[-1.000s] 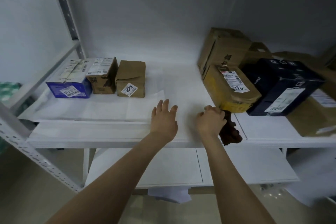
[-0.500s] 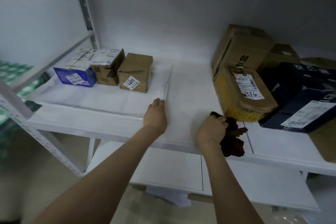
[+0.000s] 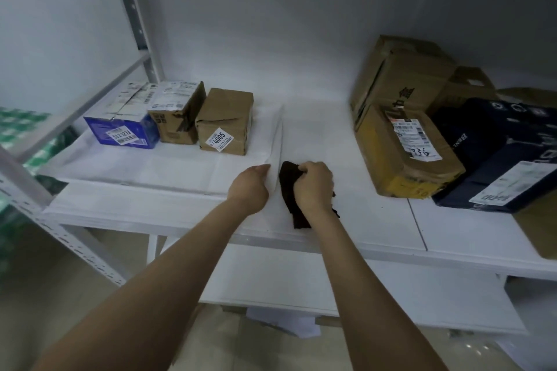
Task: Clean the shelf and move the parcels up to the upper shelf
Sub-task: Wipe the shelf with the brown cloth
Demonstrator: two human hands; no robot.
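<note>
My right hand (image 3: 313, 187) is closed around a dark brown cloth (image 3: 291, 190) pressed on the white shelf (image 3: 376, 220) near its front middle. Just to its left, my left hand (image 3: 250, 187) pinches the lifted right edge of a white paper liner (image 3: 168, 166). On that liner stand three small parcels: a blue box (image 3: 122, 129), a brown box (image 3: 176, 117) and a brown box labelled 4005 (image 3: 224, 122). At the right sit a tall cardboard box (image 3: 401, 75), a yellow-brown parcel (image 3: 407, 153) and a dark navy parcel (image 3: 506, 153).
A perforated white upright (image 3: 132, 15) and a slanted frame rail (image 3: 60, 235) bound the shelf at left. A lower white shelf (image 3: 361, 289) lies beneath, with white paper (image 3: 283, 322) on the floor under it. More cardboard (image 3: 539, 238) sits at the far right edge.
My left hand went from lying flat on the shelf to lifting the liner's right edge. My right hand carried the cloth leftward from beside the yellow-brown parcel to next to the liner.
</note>
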